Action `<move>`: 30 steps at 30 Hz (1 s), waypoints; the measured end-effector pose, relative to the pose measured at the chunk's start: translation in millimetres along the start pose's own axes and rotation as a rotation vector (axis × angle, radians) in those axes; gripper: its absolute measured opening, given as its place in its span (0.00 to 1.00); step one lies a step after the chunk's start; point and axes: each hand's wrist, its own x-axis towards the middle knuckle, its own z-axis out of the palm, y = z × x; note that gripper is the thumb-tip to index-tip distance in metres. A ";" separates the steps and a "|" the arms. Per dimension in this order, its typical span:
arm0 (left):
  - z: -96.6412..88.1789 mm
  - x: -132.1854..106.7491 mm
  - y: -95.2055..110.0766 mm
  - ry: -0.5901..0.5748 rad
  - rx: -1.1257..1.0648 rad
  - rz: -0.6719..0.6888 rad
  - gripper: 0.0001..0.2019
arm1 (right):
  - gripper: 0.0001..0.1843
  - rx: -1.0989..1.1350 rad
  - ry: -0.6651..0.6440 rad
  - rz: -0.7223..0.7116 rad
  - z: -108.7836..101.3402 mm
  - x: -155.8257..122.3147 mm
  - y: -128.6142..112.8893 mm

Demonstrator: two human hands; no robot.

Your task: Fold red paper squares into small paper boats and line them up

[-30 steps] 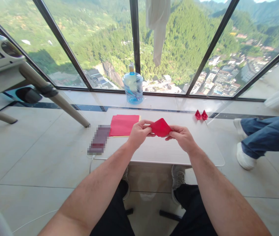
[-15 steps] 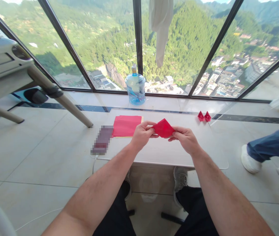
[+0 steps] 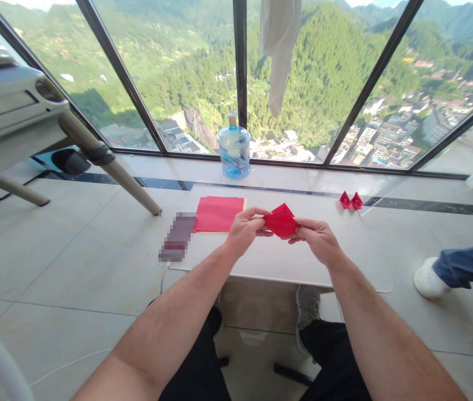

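A folded red paper (image 3: 281,220), roughly diamond-shaped, is held up over the low white table (image 3: 278,262). My left hand (image 3: 248,227) pinches its left corner between thumb and fingers. At the opposite corner, my right hand (image 3: 315,236) grips the paper the same way. Behind my left hand lies a stack of red paper sheets (image 3: 220,214), with a yellowish edge showing beneath. Two small folded red paper shapes (image 3: 350,200) stand side by side at the table's far right corner.
A pixelated phone-like object (image 3: 178,236) with a white cable lies at the table's left. Beyond the table, a blue water bottle (image 3: 235,153) stands by the window. A person's legs in jeans and white shoes (image 3: 430,277) are at right; a beige-legged machine (image 3: 111,172) is at left.
The view has shifted slightly, so everything sits a little farther right. Both hands keep hold of the folded paper, which is tilted a little differently.
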 end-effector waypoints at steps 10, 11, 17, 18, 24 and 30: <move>1.7 1.4 -5.8 0.087 -0.078 -0.017 0.05 | 0.13 0.054 -0.043 -0.014 3.2 -2.7 -2.8; 2.0 1.2 -5.7 0.089 -0.083 -0.019 0.05 | 0.12 0.057 -0.039 -0.017 3.6 -3.1 -3.3; 3.6 0.3 -3.9 0.096 -0.132 -0.058 0.04 | 0.07 0.114 -0.030 -0.004 5.6 -4.5 -5.7; 3.7 0.5 -3.8 0.096 -0.141 -0.071 0.05 | 0.07 0.123 -0.024 0.002 6.0 -4.4 -5.9; 4.2 1.3 -3.4 0.124 -0.169 -0.140 0.03 | 0.06 0.131 -0.011 0.021 7.3 -2.7 -4.2; 7.6 -0.3 -5.9 0.145 -0.077 -0.095 0.14 | 0.09 -0.040 -0.007 -0.053 7.7 -3.6 -1.0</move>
